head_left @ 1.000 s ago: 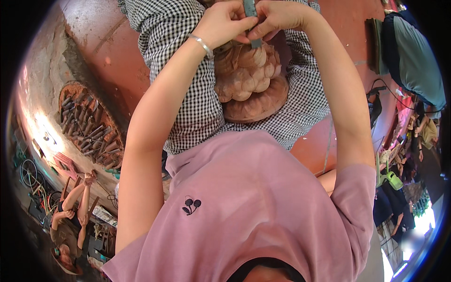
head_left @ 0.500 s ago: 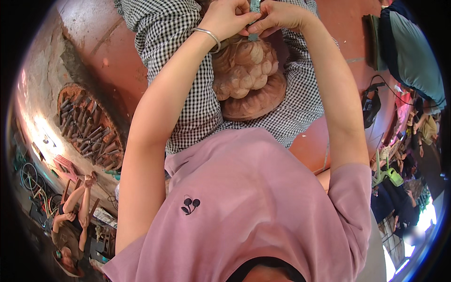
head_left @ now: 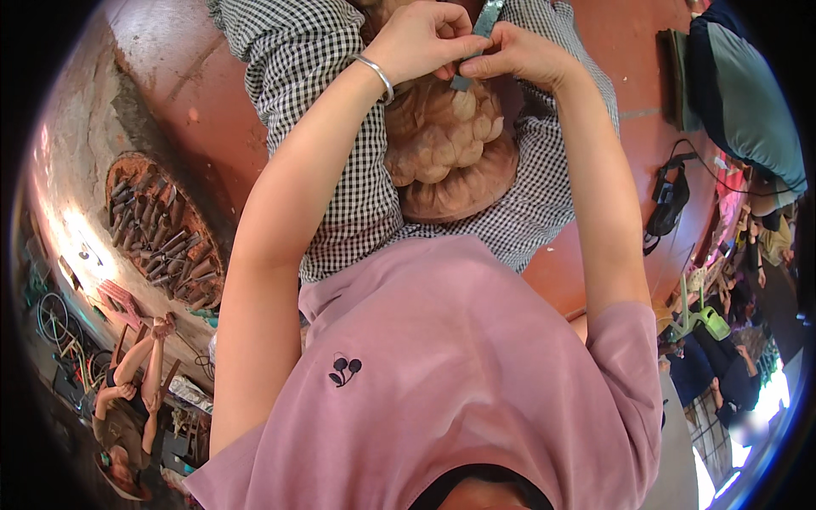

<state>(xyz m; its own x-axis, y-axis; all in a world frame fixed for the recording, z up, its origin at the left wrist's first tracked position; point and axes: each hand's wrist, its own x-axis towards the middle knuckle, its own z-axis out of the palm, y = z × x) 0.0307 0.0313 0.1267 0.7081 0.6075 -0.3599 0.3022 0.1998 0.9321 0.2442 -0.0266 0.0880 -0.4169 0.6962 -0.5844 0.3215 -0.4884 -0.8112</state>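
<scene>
Change: the grey-green strip (head_left: 486, 24), near upright half a second ago, now slants, its upper end leaning toward the right-hand side.
Tool basket: the shallow round basket (head_left: 129, 164), well apart to the left of the left hand, holds a heap of wooden-handled carving tools (head_left: 161, 229).
Left hand (head_left: 425, 38): fingers curled, thumb pressed on the strip.
Right hand (head_left: 523, 55): pinches the strip lower down.
Carving: the brown lobed carving (head_left: 450, 136) sits just below both hands, between checked trouser legs (head_left: 336, 170).
</scene>
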